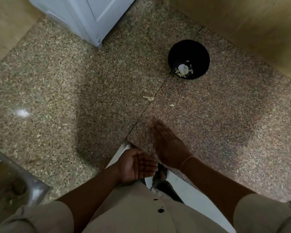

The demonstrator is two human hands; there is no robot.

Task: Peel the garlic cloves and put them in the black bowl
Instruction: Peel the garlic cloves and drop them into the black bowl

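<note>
Black bowl (188,49) with garlic pieces (183,68) well beyond both empty grips, right grip (166,143) flat on counter (225,123), left grip (138,165) cupped.

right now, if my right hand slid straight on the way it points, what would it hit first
Ahead of the right hand, likely the peel scrap by the seam, then the white appliance; the black bowl lies off that line.

Black bowl (189,59) upright on granite counter; pale garlic pieces (183,68) inside, prob. peeled cloves.
</note>
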